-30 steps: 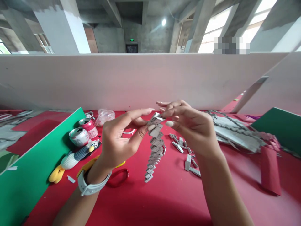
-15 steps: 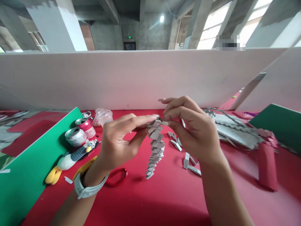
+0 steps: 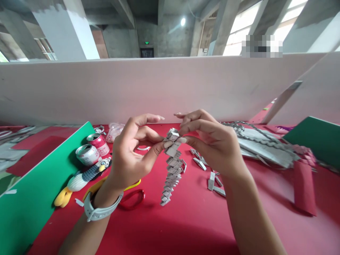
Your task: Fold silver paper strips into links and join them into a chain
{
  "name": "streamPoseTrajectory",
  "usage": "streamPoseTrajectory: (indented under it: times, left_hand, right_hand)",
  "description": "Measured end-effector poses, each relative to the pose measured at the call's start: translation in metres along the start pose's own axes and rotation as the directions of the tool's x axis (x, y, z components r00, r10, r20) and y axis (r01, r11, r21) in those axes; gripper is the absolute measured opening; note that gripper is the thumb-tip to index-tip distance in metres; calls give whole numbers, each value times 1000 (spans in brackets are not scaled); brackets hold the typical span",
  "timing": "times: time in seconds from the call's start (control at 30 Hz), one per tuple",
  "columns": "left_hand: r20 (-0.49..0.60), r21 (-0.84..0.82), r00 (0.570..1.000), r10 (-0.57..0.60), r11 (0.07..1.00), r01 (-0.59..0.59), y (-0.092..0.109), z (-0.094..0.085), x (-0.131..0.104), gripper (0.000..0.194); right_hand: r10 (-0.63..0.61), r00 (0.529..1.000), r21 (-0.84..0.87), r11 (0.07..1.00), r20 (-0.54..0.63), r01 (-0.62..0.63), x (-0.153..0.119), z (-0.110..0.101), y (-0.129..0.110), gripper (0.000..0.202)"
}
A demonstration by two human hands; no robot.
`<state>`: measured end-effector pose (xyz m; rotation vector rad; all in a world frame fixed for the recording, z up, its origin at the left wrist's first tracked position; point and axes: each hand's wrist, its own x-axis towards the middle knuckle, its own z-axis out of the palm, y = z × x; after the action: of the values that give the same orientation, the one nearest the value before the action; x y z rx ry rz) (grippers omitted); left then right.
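A zigzag chain of folded grey paper (image 3: 172,170) hangs down over the red table, its narrow end lowest. Near its top, my left hand (image 3: 135,148) pinches it from the left between thumb and a finger, with the index finger raised. On the other side my right hand (image 3: 215,145) grips the same top part between thumb and finger, its other fingers bent above. A pale band is around my left wrist. Loose folded paper pieces (image 3: 211,181) lie to the right of the chain, partly behind my right hand.
Two cans (image 3: 87,154) and a penguin toy (image 3: 83,179) stand or lie at left beside a green board (image 3: 39,170). Red-handled scissors (image 3: 132,199) are near my left wrist. At right are grey braided strips (image 3: 268,136) and a red paper roll (image 3: 304,187). A white partition (image 3: 159,88) runs behind.
My left index finger has lifted off the chain, and my left hand has opened out somewhat. The chain's lower end has swung slightly left, and its top block now shows between my hands.
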<state>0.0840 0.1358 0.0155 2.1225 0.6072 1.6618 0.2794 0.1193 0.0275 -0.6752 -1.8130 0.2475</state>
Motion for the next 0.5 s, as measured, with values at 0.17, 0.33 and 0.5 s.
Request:
streamPoseTrajectory:
  times: [0.17,0.33,0.5]
  left_hand:
    - [40,52,999,-11,999,9,1,0,0,38]
    - [61,139,992,110,983,-118,1,-1,1,35]
    - [136,137,976,171,972,-189,-4,-1,1,40]
  right_hand:
    - [24,999,-39,999,26,-23,0,-3,0,15]
    - [-14,999,-85,996,-36,10,0,2,-3,16]
    - [-26,998,-122,992,51,32,0,0,-4,19]
